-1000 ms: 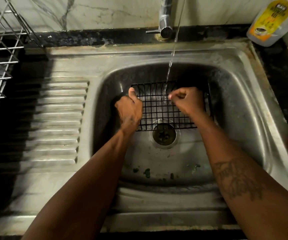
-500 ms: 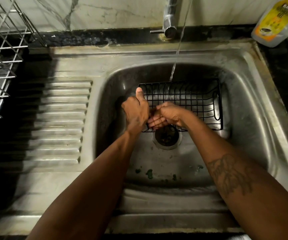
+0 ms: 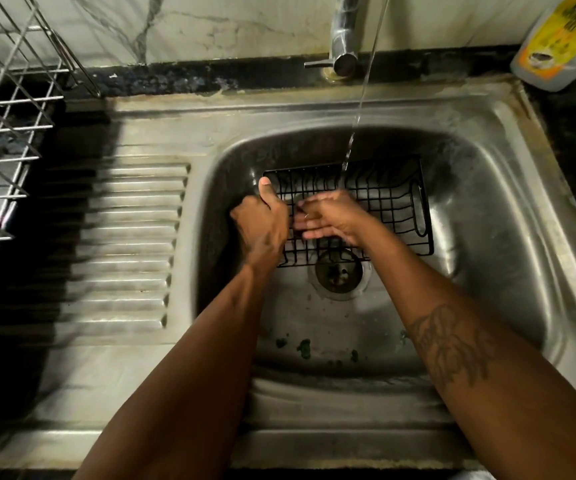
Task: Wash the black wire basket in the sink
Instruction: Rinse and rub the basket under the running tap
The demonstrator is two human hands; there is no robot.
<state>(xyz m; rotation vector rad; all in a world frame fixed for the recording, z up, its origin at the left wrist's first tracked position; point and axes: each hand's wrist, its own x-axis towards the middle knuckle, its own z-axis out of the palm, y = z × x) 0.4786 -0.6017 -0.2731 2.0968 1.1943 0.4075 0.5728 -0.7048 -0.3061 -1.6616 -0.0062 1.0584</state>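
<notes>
Steel sink (image 3: 487,109) takes a thin stream from the tap (image 3: 345,39) at 12 o'clock. The black wire basket (image 3: 383,199) lies in the basin's 12 o'clock half, just beyond the drain (image 3: 338,273). The left grip (image 3: 262,223) curls round its 9 o'clock edge, thumb up. The right grip (image 3: 331,218), fingers straight and together, presses on the mesh.

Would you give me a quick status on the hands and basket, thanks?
Left hand grips basket at left edge. Right hand flat on wires. Basket in sink, stream hitting it. Nothing blocking.
</notes>
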